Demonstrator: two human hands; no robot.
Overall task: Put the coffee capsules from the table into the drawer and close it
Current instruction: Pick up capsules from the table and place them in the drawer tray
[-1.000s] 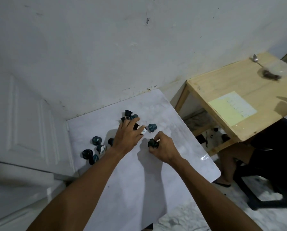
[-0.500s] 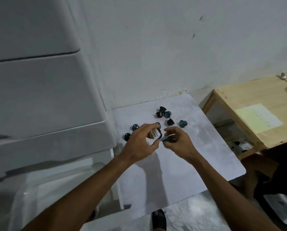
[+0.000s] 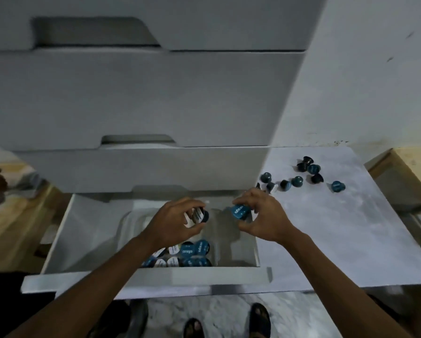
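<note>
The white drawer (image 3: pixel 58 242) is pulled open below me. Several blue and black capsules (image 3: pixel 192 254) lie in its front part. My left hand (image 3: pixel 175 223) hovers over the drawer, shut on dark capsules with white lids (image 3: pixel 199 215). My right hand (image 3: pixel 260 215) is beside it over the drawer's right side, shut on a blue capsule (image 3: pixel 240 212). Several more capsules (image 3: pixel 299 176) lie scattered on the marble table (image 3: pixel 339 240) to the right, one blue capsule (image 3: pixel 338 186) apart from the others.
A white drawer unit (image 3: pixel 143 93) with shut upper drawers rises behind the open drawer. A wooden table (image 3: pixel 404 167) stands at the far right edge. My sandalled feet (image 3: pixel 260 320) show on the floor below the drawer front.
Both hands carried capsules left from the table to above the open drawer. My view swung left and down, bringing the drawer unit and open drawer into sight.
</note>
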